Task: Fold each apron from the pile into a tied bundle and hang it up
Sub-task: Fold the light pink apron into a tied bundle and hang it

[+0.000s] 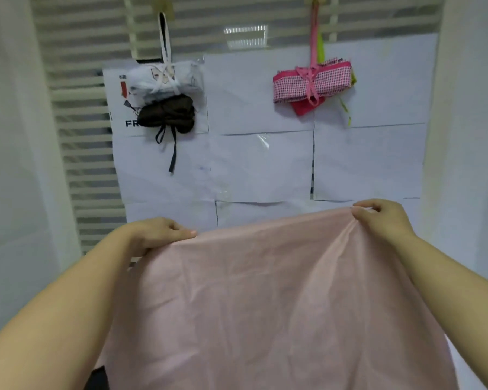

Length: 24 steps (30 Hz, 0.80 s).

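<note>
A pale pink apron [271, 299] hangs spread out in front of me, held up by its top edge. My left hand [158, 235] grips the upper left corner, thumb on the near side. My right hand [381, 218] pinches the upper right corner, where the cloth bunches into folds. On the wall behind hang tied bundles: a white one [166, 80] with a dark brown one [168, 114] below it on the left hook, and a pink checked one [313, 83] on the right hook.
White paper sheets [259, 164] cover the slatted wall [82, 122] behind the bundles. White curtains [14, 164] hang at both sides. A dark shape shows at the bottom left under the apron.
</note>
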Tool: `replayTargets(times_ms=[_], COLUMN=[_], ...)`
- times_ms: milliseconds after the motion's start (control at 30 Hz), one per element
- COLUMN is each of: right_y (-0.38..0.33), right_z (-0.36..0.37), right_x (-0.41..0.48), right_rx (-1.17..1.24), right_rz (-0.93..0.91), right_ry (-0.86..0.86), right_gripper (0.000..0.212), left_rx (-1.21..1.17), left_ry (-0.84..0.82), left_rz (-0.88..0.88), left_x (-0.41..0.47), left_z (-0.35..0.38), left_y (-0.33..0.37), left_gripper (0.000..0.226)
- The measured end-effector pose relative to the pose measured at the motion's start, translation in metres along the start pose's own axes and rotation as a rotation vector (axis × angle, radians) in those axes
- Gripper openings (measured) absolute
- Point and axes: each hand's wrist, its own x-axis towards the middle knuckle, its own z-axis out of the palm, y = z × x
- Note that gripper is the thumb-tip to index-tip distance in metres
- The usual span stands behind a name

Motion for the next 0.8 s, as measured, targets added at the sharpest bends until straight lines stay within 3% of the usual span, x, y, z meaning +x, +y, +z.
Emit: replayTargets(times_ms=[67,133,300,433,500,633,733,800], right_y=[-0.002,0.0,-0.001,-0.006,-0.012,-0.015,-0.003,0.005], right_z=[-0.008,-0.018,-0.029,-0.04,-0.047,-0.048,-0.047,-0.051], right_x=[0.005,0.009,0.017,0.025,0.025,0.016,0.009,0.009], right_rx=[-0.002,-0.018,-0.099,-0.216,-0.313,-0.527,-0.63,-0.638], right_rz=[-0.008,-0.016,-0.094,-0.112,-0.12,-0.17,-0.223,-0.253], right_ry=[0.084,0.108,0.115,0.113,0.117,0.094,0.023,-0.013], right_gripper=[0.018,0.02,0.02,0.017,0.014,0.031,0.051,0.06], left_rx=[-0.314,-0.374,-0.047,0.157,0.141,0.058,0.193,0.264], left_ry=[-0.276,-0.331,0.019,0.318,0.4,0.344,0.261,0.236], left_rz=[0.029,0.049,0.017,0.108,0.183,0.287,0.332,0.378], left_x=[-0.003,-0.002,0.006,0.016,0.02,0.018,0.017,0.017], left_z=[-0.001,0.002,0.004,0.004,0.002,0.001,-0.002,-0.005], left_y=[-0.006,-0.011,-0.003,0.009,0.017,0.039,0.049,0.05], left_gripper=[0.092,0.091,0.047,0.038,0.029,0.043,0.072,0.077])
